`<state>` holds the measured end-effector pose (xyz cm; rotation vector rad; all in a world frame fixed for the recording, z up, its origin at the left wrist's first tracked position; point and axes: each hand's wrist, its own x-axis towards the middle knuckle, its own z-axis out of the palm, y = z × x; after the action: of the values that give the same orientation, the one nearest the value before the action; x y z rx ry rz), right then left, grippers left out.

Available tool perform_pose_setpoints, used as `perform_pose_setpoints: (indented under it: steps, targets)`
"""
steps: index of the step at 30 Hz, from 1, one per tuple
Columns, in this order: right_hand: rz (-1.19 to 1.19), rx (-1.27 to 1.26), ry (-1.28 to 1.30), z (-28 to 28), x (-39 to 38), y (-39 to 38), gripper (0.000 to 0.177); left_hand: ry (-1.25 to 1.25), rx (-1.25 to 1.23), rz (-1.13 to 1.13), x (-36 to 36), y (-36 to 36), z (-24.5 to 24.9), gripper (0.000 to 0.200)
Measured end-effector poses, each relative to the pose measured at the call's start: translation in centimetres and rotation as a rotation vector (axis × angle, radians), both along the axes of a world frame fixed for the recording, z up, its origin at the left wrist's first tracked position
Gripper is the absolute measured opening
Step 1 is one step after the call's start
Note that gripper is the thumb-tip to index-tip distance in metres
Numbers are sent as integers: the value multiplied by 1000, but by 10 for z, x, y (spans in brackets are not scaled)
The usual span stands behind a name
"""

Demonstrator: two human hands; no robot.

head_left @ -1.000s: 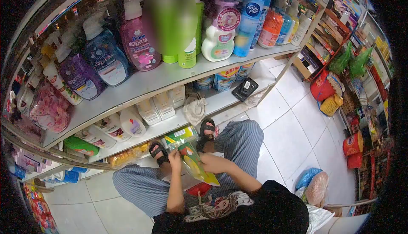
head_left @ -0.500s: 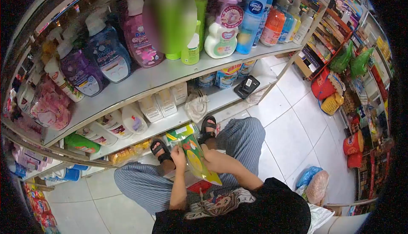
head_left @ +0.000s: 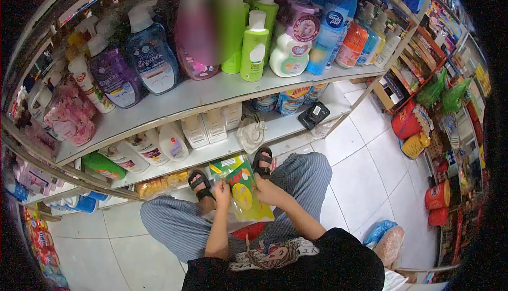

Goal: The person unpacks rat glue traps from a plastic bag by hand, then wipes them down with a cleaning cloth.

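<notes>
A flat green and yellow plastic packet (head_left: 243, 198) is held between my two hands over my lap, its printed side tilted up toward me. My left hand (head_left: 221, 191) pinches its left edge, fingers closed. On the opposite edge, my right hand (head_left: 266, 191) grips it with the fingers partly hidden. Just beyond lies a second green and yellow packet (head_left: 228, 165) in clear wrap, between my sandalled feet. Something red (head_left: 248, 232) shows in my lap below the held packet.
Ahead, an upper metal shelf (head_left: 211, 87) carries several bottles, with a green bottle (head_left: 255, 47) near its edge. White boxes (head_left: 196, 131), a cloth (head_left: 251, 134) and a black device (head_left: 314, 115) sit on the lower shelf. Bags (head_left: 390, 243) lie on the tiled floor at right.
The held packet has turned to face me more fully, showing its lettering and yellow oval. Both hands still grip it. My view has shifted slightly.
</notes>
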<state>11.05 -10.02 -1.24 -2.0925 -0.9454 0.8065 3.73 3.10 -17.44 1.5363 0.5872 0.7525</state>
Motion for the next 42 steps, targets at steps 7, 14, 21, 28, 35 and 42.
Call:
perform_pose_setpoints:
  steps: [7, 14, 21, 28, 35, 42]
  targets:
    - [111, -58, -34, 20, 2, -2, 36, 25, 1, -105, 0, -5, 13, 16]
    - [141, -39, -120, 38, 14, -31, 39, -127, -14, -80, -8, 12, 8, 11]
    - [155, -7, -69, 44, 57, -59, 30, 82, 316, 277, -1, 14, 28, 38]
    - [222, 54, -9, 96, 82, -72, 33, 230, 752, -37, 0, 26, 79, 28]
    - [146, 237, 136, 105, 99, -93, 37, -8, 536, -109, 1, 31, 107, 12]
    - [80, 282, 142, 100, 107, -106, 36, -82, 452, 82, -1, 28, 147, 9]
